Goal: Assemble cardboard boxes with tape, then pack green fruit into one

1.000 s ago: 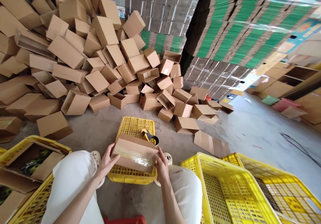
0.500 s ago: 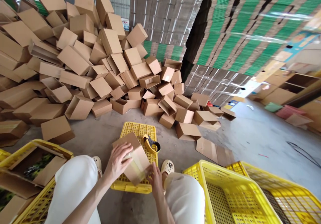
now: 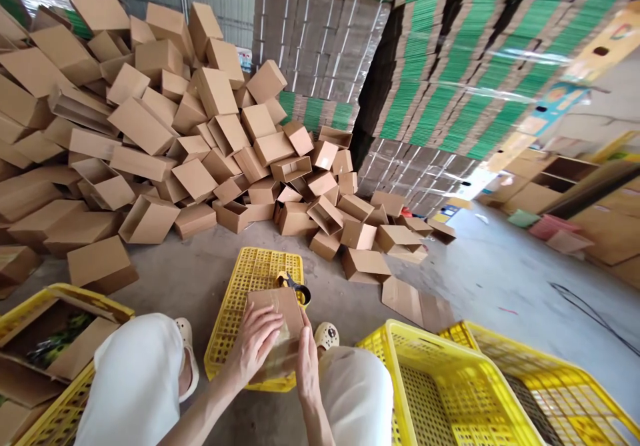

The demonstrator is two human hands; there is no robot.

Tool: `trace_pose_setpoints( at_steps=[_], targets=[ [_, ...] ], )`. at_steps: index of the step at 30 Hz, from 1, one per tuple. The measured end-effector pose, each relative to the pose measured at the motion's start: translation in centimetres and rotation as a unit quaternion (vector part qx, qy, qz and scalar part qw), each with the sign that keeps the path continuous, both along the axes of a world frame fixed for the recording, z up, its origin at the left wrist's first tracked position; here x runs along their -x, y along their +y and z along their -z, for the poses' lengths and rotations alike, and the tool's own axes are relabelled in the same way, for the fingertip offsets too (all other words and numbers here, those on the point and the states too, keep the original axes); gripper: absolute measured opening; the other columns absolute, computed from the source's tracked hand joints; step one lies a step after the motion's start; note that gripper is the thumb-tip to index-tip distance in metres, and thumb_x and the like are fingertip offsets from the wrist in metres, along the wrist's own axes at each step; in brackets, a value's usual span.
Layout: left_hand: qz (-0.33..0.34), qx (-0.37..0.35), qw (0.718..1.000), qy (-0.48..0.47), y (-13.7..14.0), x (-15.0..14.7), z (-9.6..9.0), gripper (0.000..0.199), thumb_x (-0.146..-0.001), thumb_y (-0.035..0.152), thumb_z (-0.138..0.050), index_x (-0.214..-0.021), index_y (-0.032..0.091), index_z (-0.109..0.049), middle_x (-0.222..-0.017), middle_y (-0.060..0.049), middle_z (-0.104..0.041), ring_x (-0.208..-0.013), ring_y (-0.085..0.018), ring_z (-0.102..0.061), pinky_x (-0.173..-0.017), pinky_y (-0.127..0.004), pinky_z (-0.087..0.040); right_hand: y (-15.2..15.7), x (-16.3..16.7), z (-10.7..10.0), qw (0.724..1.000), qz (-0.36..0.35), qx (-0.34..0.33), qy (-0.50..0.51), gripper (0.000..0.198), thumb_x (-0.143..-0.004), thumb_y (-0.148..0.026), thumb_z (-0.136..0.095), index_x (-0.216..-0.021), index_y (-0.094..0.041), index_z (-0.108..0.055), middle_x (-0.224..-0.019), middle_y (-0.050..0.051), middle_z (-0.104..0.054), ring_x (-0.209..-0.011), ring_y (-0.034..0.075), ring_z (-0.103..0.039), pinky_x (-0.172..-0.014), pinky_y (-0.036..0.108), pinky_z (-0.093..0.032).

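A small cardboard box (image 3: 285, 301) with clear tape along its top rests on an upturned yellow crate (image 3: 235, 319) between my knees. My left hand (image 3: 257, 341) lies over the box's top left, fingers stretched out and flat on the cardboard. Along the box's right side, my right hand (image 3: 307, 359) presses with straight fingers. Just behind the box, a yellow and black tape dispenser (image 3: 295, 286) sits on the crate, partly hidden by the box.
A large heap of cardboard boxes (image 3: 200, 178) fills the floor ahead. To my left, a yellow crate (image 3: 120, 309) holds an open carton with dark green contents. Two yellow crates (image 3: 395, 366) stand on my right. Tall stacks of flattened cardboard (image 3: 430, 93) rise behind.
The box has turned straighter and sits nearer me. My left hand has slid down its top, and my right hand has moved up flat along its side. The view has shifted slightly.
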State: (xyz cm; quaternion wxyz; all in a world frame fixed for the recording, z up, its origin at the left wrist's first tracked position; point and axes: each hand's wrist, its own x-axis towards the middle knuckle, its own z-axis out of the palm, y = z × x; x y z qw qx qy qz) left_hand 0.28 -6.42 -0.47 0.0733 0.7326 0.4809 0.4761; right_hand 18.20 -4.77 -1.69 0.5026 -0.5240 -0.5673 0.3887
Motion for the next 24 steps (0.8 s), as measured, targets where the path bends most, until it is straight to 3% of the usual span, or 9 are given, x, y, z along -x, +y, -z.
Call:
trace_pose_setpoints(
  at_steps=[3, 5, 7, 11, 14, 17, 24],
  targets=[
    [-0.082, 0.016, 0.992, -0.093, -0.7, -1.4, 1.5, 0.047, -0.104, 0.034, -0.059, -0.151, 0.029, -0.055, -0.153, -0.009, -0.062, -0.150, -0.027, -0.051, -0.127, -0.050, -0.041, -0.5, -0.2, -0.9, 0.999, -0.037, 0.016, 0.010, 0.066, -0.105, -0.061, -0.049, -0.160, -0.023, -0.050, -0.162, 0.009, -0.054, -0.155, 0.028, -0.045, -0.130, 0.047, -0.034],
    [-0.159, 0.057, 0.970, -0.175, -1.3, -2.3, 2.4, 0.070, -0.101, 0.043, -0.063, -0.163, 0.027, -0.037, -0.166, -0.013, -0.048, -0.155, -0.030, -0.043, -0.128, -0.050, -0.040, -0.9, -0.2, -1.1, 0.998, -0.053, 0.012, 0.008, 0.071, -0.102, -0.061, -0.057, -0.161, -0.024, -0.047, -0.164, 0.011, -0.052, -0.155, 0.030, -0.045, -0.129, 0.048, -0.036],
    [-0.196, 0.107, 0.947, -0.232, -1.8, -2.8, 3.0, 0.080, -0.099, 0.050, -0.064, -0.167, 0.027, -0.029, -0.171, -0.014, -0.039, -0.158, -0.032, -0.039, -0.130, -0.051, -0.036, -1.3, 0.1, -1.0, 0.999, -0.047, 0.007, 0.010, 0.084, -0.093, -0.062, -0.071, -0.163, -0.023, -0.043, -0.163, 0.014, -0.052, -0.150, 0.033, -0.050, -0.125, 0.049, -0.043],
    [-0.138, 0.171, 0.940, -0.260, -2.6, -2.4, 3.0, 0.064, -0.098, 0.051, -0.064, -0.156, 0.029, -0.049, -0.174, -0.010, -0.034, -0.161, -0.034, -0.032, -0.131, -0.052, -0.035, -1.8, 1.1, -1.2, 1.000, 0.010, 0.006, 0.003, 0.106, -0.075, -0.061, -0.088, -0.161, -0.019, -0.043, -0.157, 0.019, -0.057, -0.140, 0.037, -0.059, -0.116, 0.050, -0.051],
    [-0.055, 0.202, 0.935, -0.287, -3.0, -1.3, 2.5, 0.069, -0.091, 0.052, -0.074, -0.153, 0.028, -0.053, -0.175, -0.013, -0.031, -0.162, -0.037, -0.029, -0.121, -0.051, -0.049, -1.7, 1.5, -1.8, 0.999, 0.019, 0.036, 0.003, 0.095, -0.082, -0.061, -0.082, -0.159, -0.018, -0.047, -0.145, 0.017, -0.067, -0.131, 0.035, -0.066, -0.110, 0.048, -0.055],
    [-0.025, 0.222, 0.923, -0.313, -3.3, -0.9, 2.1, 0.063, -0.089, 0.053, -0.076, -0.145, 0.028, -0.060, -0.174, -0.014, -0.033, -0.161, -0.039, -0.031, -0.109, -0.048, -0.059, -1.6, 1.1, -2.3, 0.998, 0.022, 0.052, -0.010, 0.083, -0.091, -0.063, -0.070, -0.159, -0.018, -0.050, -0.133, 0.014, -0.074, -0.114, 0.032, -0.073, -0.099, 0.044, -0.060],
    [-0.066, 0.221, 0.915, -0.331, -3.8, -1.8, 1.9, 0.051, -0.091, 0.048, -0.072, -0.137, 0.026, -0.065, -0.171, -0.012, -0.040, -0.161, -0.036, -0.031, -0.126, -0.054, -0.040, -2.4, 0.1, -2.4, 0.994, -0.002, 0.090, -0.054, 0.086, -0.097, -0.068, -0.058, -0.164, -0.015, -0.043, -0.089, 0.007, -0.078, -0.076, 0.028, -0.073, -0.071, 0.039, -0.062]
  ],
)
